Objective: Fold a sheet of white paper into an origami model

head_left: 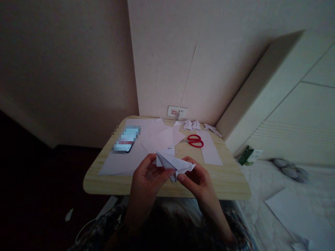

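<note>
A piece of folded white paper (174, 163), creased into a pointed origami shape, is held up above the front part of the small wooden table (209, 184). My left hand (148, 176) grips its left side, thumb pressed on the front near the middle. On its right side my right hand (197, 176) pinches it, with the thumb low and the fingers behind. Several fingertips are hidden by the paper. Beyond the hands lie red-handled scissors (195, 141), their blades partly covered by sheets of white paper (162, 137).
A phone with a lit screen (127, 138) rests on paper at the left. Along the back edge stand several small folded paper pieces (188, 124). A paper strip (211, 148) lies right of the scissors. Behind is a wall socket (177, 111); at right, a bed (261, 184) holds another sheet (298, 212).
</note>
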